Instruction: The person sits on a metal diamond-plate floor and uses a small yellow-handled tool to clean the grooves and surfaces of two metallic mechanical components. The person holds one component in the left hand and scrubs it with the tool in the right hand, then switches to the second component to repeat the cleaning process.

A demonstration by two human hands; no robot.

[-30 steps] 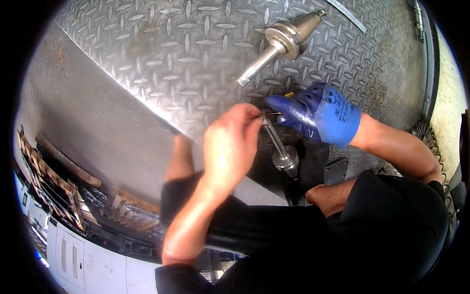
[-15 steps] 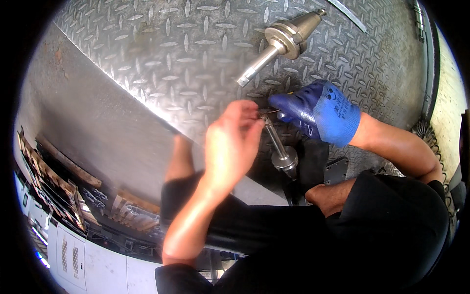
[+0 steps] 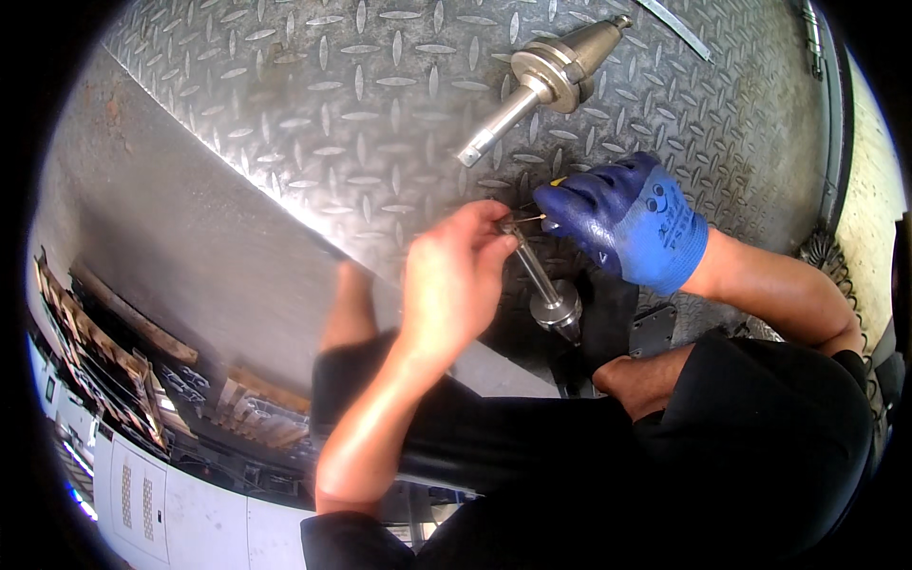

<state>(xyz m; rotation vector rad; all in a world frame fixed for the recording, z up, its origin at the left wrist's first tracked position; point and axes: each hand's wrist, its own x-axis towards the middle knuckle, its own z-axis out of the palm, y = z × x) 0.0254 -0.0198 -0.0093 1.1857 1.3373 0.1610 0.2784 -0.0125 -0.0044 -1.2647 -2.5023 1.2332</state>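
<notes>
My bare left hand [image 3: 456,271] is closed, thumb and fingers pinched at the tip of a steel boring bar [image 3: 538,266]. The bar slants down to a round collar [image 3: 557,306], with its lower end close to my legs. My right hand [image 3: 627,223], in a blue coated glove, is closed around a thin-shafted hand tool [image 3: 528,219] like a screwdriver. The tool's shaft runs left to the bar's tip. Yellow shows above the gloved fingers; most of the handle is hidden. What lies between my left fingertips is too small to tell.
A second boring bar in a tapered holder [image 3: 551,81] lies on the diamond-plate floor [image 3: 380,104] beyond my hands. A flat metal strip [image 3: 676,30] lies at the far right. Wooden pallets [image 3: 256,408] and a white cabinet [image 3: 142,489] stand at the lower left. A coiled hose [image 3: 825,255] hangs right.
My gloved right hand has shifted slightly right, and more of the thin shaft shows. My left hand, blurred before, has steadied at the bar's tip.
</notes>
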